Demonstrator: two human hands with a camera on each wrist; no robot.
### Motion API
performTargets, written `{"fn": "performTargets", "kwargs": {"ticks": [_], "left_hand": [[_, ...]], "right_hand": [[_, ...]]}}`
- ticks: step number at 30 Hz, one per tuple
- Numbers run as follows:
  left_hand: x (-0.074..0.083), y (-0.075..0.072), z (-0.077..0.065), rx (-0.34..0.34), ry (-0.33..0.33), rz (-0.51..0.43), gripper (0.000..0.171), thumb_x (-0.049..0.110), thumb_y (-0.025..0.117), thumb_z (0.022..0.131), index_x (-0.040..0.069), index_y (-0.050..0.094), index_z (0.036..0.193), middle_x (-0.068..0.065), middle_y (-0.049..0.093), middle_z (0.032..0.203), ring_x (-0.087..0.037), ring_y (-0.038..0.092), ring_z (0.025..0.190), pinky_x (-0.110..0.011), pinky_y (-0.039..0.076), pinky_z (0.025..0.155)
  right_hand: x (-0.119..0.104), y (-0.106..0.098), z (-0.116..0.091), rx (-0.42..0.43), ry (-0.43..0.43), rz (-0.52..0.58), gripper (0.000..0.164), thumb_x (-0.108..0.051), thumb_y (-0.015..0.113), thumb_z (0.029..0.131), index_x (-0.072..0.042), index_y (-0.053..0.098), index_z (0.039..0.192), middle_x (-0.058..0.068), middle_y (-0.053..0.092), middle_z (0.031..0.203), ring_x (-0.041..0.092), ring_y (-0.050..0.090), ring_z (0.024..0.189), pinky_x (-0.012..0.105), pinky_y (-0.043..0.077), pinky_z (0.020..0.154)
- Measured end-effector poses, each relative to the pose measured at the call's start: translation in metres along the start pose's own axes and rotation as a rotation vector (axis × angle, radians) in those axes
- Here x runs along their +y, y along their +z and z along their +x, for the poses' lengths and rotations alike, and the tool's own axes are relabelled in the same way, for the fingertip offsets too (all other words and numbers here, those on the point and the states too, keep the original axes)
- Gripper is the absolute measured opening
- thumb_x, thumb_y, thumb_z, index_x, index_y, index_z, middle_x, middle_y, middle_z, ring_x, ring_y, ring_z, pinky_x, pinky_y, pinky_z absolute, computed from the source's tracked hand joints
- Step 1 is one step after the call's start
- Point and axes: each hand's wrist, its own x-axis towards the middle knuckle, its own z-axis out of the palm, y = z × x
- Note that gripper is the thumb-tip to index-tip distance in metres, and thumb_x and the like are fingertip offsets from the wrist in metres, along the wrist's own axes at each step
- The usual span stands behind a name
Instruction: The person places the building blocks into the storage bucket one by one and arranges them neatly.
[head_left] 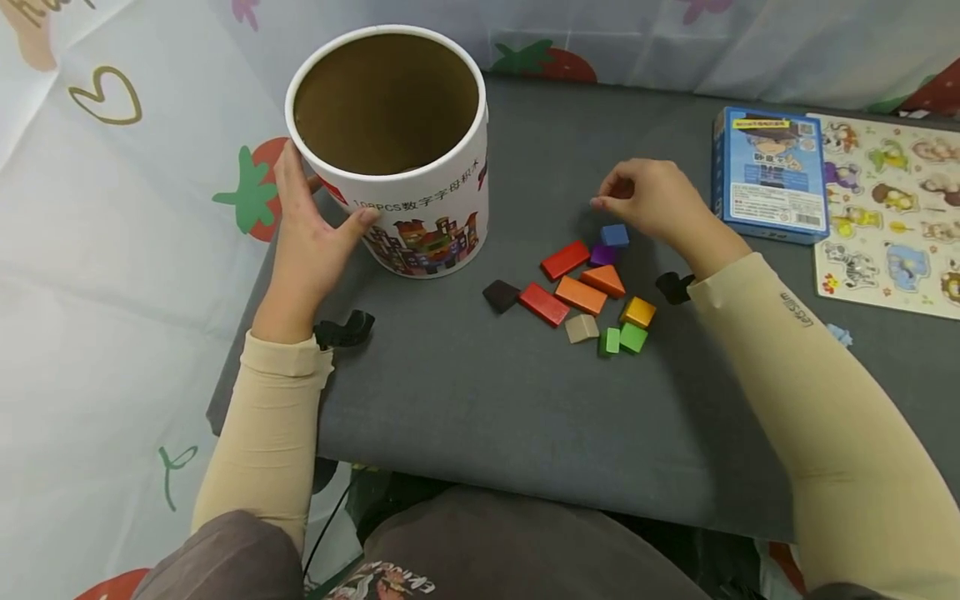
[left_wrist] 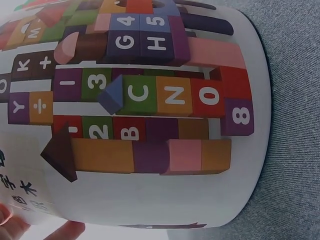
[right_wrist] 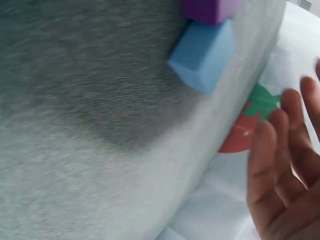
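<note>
A large white cardboard bucket (head_left: 390, 196) printed with toy blocks stands upright at the left, its dark inside partly visible. My left hand (head_left: 307, 242) rests against its near left side, fingers stretched up toward the rim and thumb on the printed wall. In the left wrist view the bucket's printed wall (left_wrist: 175, 195) fills most of the picture. My right hand (head_left: 648, 200) hovers just above a blue block (head_left: 615, 236) with thumb and index finger close together. The right wrist view shows its fingers (right_wrist: 262, 160) slightly bent, with nothing held. A purple block (head_left: 603, 255) lies beside the blue one.
Several more wooden blocks lie in a loose cluster, among them a red block (head_left: 543, 304), an orange triangle (head_left: 603, 280) and a dark brown block (head_left: 501, 296). A blue box (head_left: 772, 175) overlaps an animal puzzle board (head_left: 862, 292) at the right of the grey table (head_left: 480, 400).
</note>
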Motion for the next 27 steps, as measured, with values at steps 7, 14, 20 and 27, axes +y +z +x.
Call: {"fn": "performTargets", "kwargs": {"ticks": [7,14,20,27], "left_hand": [[0.000,0.001,0.001,-0.005,0.017,-0.006,0.109,0.067,0.070,0.070,0.037,0.003,0.151,0.019,0.008,0.150,-0.015,0.032,0.131,-0.050,0.030,0.105],[0.001,-0.001,-0.001,0.004,-0.005,0.014,0.106,0.063,0.070,0.073,0.038,0.002,0.151,0.020,0.009,0.150,-0.014,0.031,0.131,-0.048,0.030,0.106],[0.000,-0.002,-0.001,0.003,0.012,0.012,0.105,0.062,0.070,0.073,0.039,0.004,0.150,0.019,0.010,0.149,-0.013,0.031,0.131,-0.048,0.031,0.105],[0.000,0.000,0.000,-0.003,0.021,0.015,0.104,0.062,0.070,0.074,0.039,0.003,0.150,0.018,0.009,0.150,-0.012,0.028,0.132,-0.046,0.030,0.106]], "right_hand": [[0.016,0.001,-0.009,-0.139,-0.066,-0.087,0.024,-0.018,0.068,0.090,-0.007,0.066,0.111,0.012,0.059,0.111,0.028,0.053,0.099,0.045,0.045,0.086],[0.025,0.004,-0.008,-0.275,-0.152,-0.161,0.043,-0.010,0.070,0.088,-0.012,0.059,0.130,0.016,0.049,0.128,0.033,0.047,0.111,0.051,0.039,0.096],[0.027,0.011,-0.006,-0.277,-0.180,-0.237,0.041,-0.004,0.068,0.088,-0.014,0.062,0.127,0.018,0.048,0.125,0.036,0.047,0.109,0.054,0.039,0.095],[0.023,0.011,-0.009,-0.231,-0.170,-0.276,0.030,-0.005,0.062,0.093,-0.013,0.065,0.121,0.018,0.048,0.119,0.033,0.051,0.099,0.049,0.045,0.086]]}}
